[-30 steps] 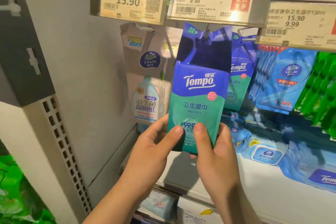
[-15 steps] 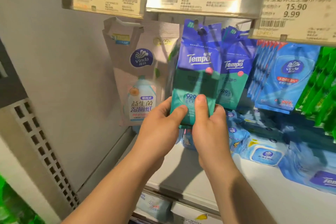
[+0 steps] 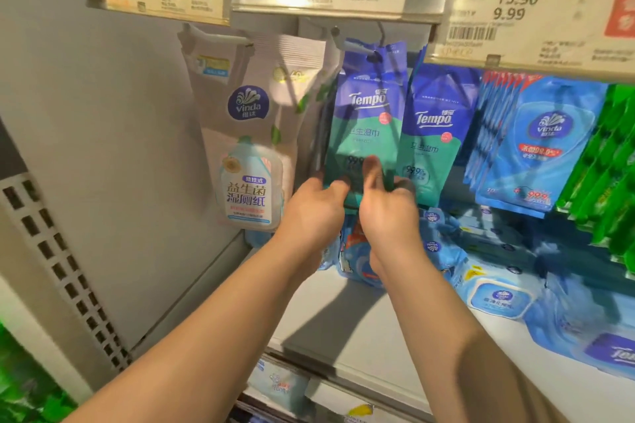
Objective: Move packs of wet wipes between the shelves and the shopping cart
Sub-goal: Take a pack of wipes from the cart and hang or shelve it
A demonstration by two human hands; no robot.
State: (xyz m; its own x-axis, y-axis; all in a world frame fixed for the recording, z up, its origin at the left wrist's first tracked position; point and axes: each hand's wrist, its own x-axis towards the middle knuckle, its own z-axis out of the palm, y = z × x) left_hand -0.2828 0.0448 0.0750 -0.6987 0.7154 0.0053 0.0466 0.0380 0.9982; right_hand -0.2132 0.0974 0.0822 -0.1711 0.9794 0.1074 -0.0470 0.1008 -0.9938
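So both hands are on one Tempo pack (image 3: 366,134), pinching its bottom edge. The left hand (image 3: 314,213) has its thumb on the front lower-left corner with the fingers tucked behind, and the right hand (image 3: 390,213) has its thumb pressed on the front near the "99.9" print, the rest of its fingers wrapped round the right side. Both are closed firmly on the pack, nothing loose.

The pack is up at the hook (image 3: 357,48), and its top flap looks threaded onto the peg or very nearly, though motion blur makes it hard to be sure it's seated. It hangs just beside a second Tempo pack (image 3: 434,134) on the right, with a beige Vinda pack (image 3: 247,148) on the left.

My read on progress: this is the putting-back leg, cart to shelf, and this pack is basically there. What's left for it is checking it hangs properly and letting go. The cart isn't in view, so I can't say how many packs remain. The shelf (image 3: 343,326) below has bare space at the front.
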